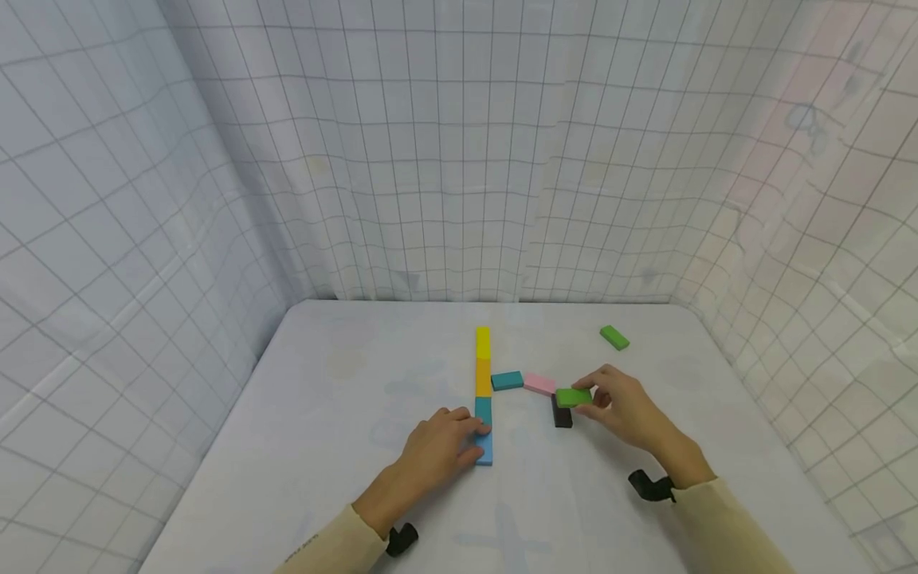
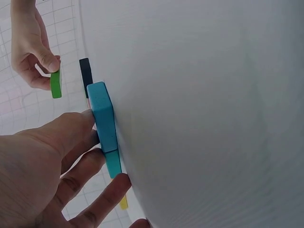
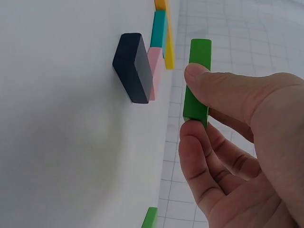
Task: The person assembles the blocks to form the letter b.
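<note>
My right hand point(image 1: 622, 405) pinches a green block point(image 1: 574, 398) between thumb and fingers, held up off the table near the black block point(image 1: 562, 414). In the right wrist view, the thumb presses the face of that block and a fingertip touches its lower end. My left hand point(image 1: 439, 446) rests at the near end of a straight column, its fingers touching the light blue block point(image 2: 103, 121) and the teal block point(image 2: 113, 164) beyond it. An orange block point(image 1: 484, 377) and a yellow block point(image 1: 484, 343) continue the column away from me.
A second teal block point(image 1: 507, 380) angles off the column's right side, followed by a pink block point(image 1: 539, 383) leading to the black one. Another green block point(image 1: 614, 337) lies farther back on the right of the white table point(image 1: 323, 446). Gridded white curtains point(image 1: 445, 159) surround it.
</note>
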{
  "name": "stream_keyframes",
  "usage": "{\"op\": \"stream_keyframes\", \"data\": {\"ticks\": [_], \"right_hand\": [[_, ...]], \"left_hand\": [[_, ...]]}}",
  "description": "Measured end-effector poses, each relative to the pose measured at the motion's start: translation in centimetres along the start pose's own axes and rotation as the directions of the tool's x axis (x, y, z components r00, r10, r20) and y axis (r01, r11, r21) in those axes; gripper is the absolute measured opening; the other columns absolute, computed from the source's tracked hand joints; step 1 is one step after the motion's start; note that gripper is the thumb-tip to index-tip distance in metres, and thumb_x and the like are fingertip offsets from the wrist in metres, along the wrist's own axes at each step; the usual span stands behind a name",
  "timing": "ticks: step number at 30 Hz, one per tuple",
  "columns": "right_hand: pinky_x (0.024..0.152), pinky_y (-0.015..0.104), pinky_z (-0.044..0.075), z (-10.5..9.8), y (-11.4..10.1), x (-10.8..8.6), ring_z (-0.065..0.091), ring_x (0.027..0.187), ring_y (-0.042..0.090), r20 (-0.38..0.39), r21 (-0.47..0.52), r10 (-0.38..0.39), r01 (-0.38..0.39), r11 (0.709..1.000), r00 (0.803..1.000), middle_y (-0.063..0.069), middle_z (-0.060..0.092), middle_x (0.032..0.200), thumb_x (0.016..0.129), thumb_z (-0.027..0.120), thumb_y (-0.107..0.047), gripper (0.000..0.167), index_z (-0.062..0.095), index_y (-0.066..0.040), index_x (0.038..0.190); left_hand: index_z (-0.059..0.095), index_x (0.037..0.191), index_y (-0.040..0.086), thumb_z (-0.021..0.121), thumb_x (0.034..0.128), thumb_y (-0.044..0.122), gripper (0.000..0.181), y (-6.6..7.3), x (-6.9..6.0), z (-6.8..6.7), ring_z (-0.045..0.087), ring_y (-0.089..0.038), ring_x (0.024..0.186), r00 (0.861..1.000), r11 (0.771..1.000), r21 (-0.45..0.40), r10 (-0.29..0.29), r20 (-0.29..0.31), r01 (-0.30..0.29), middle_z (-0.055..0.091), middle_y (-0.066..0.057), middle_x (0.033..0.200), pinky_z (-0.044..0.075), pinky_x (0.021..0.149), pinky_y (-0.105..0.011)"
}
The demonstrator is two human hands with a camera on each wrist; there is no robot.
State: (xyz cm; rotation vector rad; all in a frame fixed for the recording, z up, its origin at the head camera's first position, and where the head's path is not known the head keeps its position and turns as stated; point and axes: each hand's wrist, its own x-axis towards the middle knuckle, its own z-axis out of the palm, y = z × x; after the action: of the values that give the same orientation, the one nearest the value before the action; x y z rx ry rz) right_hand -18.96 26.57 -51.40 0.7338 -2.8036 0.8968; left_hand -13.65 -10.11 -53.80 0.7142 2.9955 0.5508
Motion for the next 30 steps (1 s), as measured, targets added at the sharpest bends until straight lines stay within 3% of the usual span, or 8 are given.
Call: {"op": "stream_keyframes", "data": {"ticks": [7, 17, 26, 30], "right_hand": [[0.080, 0.025, 0.060, 0.9, -0.8, -0.1, 0.063, 0.090, 0.002, 0.028, 0.018, -0.013, 0.012, 1.000, 1.000, 0.000, 0.073, 0.113, 0.097, 0.096, -0.010, 0.032, 0.084, -0.012, 0.127], [0.086, 0.029, 0.065, 1.8, -1.9, -0.2, 0.071, 0.097, 0.012, 0.033, 0.030, -0.066, 0.065, 0.997, 0.997, 0.000, 0.076, 0.116, 0.096, 0.097, -0.011, 0.033, 0.084, -0.011, 0.126], [0.093, 0.041, 0.067, 2.8, -2.7, -0.3, 0.071, 0.103, 0.016, 0.067, 0.019, -0.092, 0.091, 0.996, 0.993, -0.003, 0.076, 0.117, 0.096, 0.097, -0.011, 0.031, 0.085, -0.013, 0.125], [0.093, 0.039, 0.064, 3.2, -2.9, -0.3, 0.069, 0.104, 0.017, 0.082, 0.002, -0.087, 0.088, 0.996, 0.993, -0.004, 0.076, 0.116, 0.097, 0.097, -0.015, 0.030, 0.085, -0.015, 0.125]], "left_hand": [[0.086, 0.135, 0.024, 0.092, 0.1037, 0.030, 0.033, -0.1, 0.0, -0.2, 0.071, -0.026, 0.113, 1.000, 1.000, -0.031, 0.001, 0.008, -0.001, 0.081, 0.002, 0.129, 0.059, 0.078, -0.042], [0.086, 0.133, 0.023, 0.093, 0.1025, 0.029, 0.032, -0.1, 0.1, 0.0, 0.072, -0.026, 0.111, 1.000, 1.000, -0.020, 0.011, -0.019, -0.011, 0.081, 0.003, 0.126, 0.061, 0.077, -0.044], [0.086, 0.134, 0.025, 0.093, 0.1027, 0.032, 0.032, 0.1, 0.3, -0.2, 0.070, -0.024, 0.109, 0.999, 0.999, -0.008, -0.031, 0.012, 0.031, 0.080, 0.004, 0.125, 0.061, 0.079, -0.043], [0.086, 0.133, 0.025, 0.093, 0.1021, 0.032, 0.033, 0.2, 0.2, -0.3, 0.071, -0.025, 0.111, 0.999, 0.999, -0.022, -0.038, 0.019, 0.038, 0.081, 0.004, 0.125, 0.062, 0.081, -0.045]]}}
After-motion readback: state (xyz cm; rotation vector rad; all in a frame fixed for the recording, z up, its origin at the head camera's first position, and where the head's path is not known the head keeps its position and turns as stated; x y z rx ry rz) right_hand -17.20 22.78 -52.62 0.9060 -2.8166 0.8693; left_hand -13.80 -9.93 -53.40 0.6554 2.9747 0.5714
